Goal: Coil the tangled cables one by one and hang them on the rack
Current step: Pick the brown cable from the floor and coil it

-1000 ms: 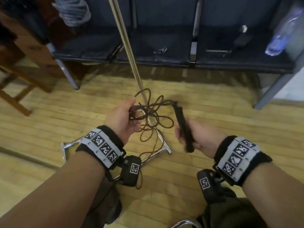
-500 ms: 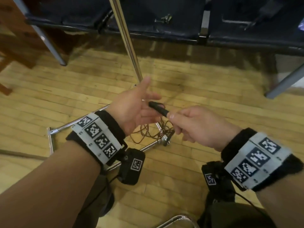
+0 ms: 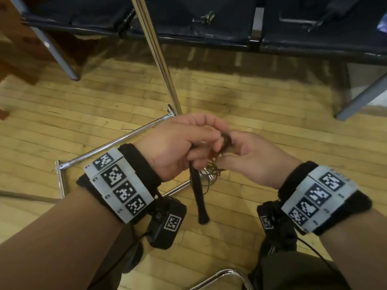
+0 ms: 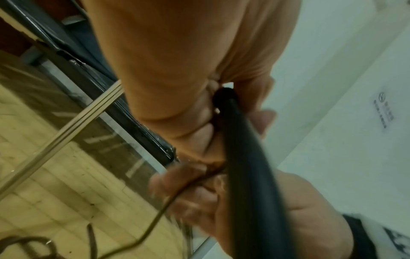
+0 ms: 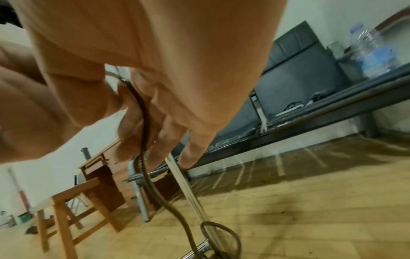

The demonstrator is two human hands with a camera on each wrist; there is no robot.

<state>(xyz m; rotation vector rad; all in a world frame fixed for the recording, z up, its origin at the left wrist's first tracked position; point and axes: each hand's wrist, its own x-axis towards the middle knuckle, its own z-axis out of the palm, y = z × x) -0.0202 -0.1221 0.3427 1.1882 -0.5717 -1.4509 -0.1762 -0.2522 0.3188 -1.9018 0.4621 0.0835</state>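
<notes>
A brown cable [image 3: 212,174] with a black handle [image 3: 200,197] is held over the wooden floor. My left hand [image 3: 188,141] grips the handle's top in a fist, and the handle [image 4: 244,157] hangs down from it. My right hand [image 3: 234,149] meets the left and pinches the cable [image 5: 144,121] just past the handle's end. From there the cable drops in loose loops [image 5: 219,233] to the floor by the rack's base. The chrome rack pole [image 3: 159,59] rises just behind both hands. How much cable lies tangled under the hands is hidden.
The rack's chrome base bars [image 3: 117,141] lie on the floor under my hands. A row of dark bench seats [image 3: 209,32] runs along the back, with a water bottle [image 5: 372,52] on it. A wooden stool [image 5: 66,210] and desk stand to the left. A chair's chrome tube [image 3: 226,275] is near my knees.
The black handle passed from my right hand into my left, which closed round it. My left hand let the tangle drop to the floor, and my right hand moved onto the cable.
</notes>
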